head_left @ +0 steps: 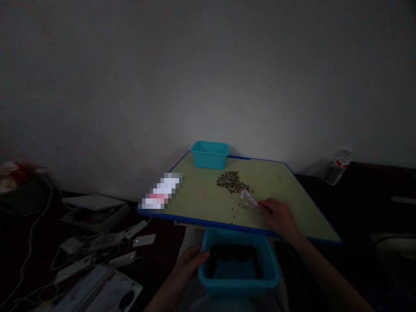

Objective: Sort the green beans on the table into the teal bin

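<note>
My left hand (pixel 190 262) grips the left rim of a teal plastic bin (pixel 238 284) held below the near edge of a small green table (pixel 286 186) with a blue border. The bin holds a dark layer of small grains. My right hand (pixel 279 216) rests on the table, fingers pinched on pale tweezers (pixel 250 200) whose tip points toward a pile of small dark seeds (pixel 232 181). A few stray seeds lie between the pile and my hand. A small heap of pale grains (pixel 202 193) lies left of the pile.
A second teal bin (pixel 209 154) stands at the table's far edge by the wall. A blurred white and pink item (pixel 160 193) lies at the table's left corner. Cables, chargers and flat devices (pixel 97 255) cover the floor left. A plastic bottle (pixel 338 167) lies right.
</note>
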### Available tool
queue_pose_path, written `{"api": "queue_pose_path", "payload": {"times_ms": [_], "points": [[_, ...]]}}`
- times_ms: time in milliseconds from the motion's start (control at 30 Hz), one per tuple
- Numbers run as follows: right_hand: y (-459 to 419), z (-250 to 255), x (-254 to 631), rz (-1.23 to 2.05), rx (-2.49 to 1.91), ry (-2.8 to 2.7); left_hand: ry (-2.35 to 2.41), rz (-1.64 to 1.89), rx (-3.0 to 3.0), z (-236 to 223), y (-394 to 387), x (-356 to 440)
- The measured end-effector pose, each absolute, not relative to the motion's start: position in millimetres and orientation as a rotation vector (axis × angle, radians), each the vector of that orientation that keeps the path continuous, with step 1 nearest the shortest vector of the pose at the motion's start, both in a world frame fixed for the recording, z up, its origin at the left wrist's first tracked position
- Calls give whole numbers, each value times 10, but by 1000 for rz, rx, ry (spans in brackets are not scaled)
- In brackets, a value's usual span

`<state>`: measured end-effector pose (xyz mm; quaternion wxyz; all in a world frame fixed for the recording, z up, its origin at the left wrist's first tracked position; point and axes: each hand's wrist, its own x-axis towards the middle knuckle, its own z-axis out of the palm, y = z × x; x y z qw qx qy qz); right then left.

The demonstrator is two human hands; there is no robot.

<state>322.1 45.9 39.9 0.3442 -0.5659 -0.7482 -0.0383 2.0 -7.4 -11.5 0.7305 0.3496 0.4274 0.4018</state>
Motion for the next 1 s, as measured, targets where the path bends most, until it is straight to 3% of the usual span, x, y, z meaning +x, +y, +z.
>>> {"api": "queue_pose_path", "payload": {"times_ms": [533, 800, 1000], "points": [[243, 595, 2914, 361, -1281, -2080, 784, 809, 931, 36, -23, 9], [268, 619, 2900, 383, -1255, -2061, 804, 820, 931, 49, -25, 8], [350, 598, 3268, 220, -1382, -1944, 761, 834, 965, -36, 27, 9]]}}
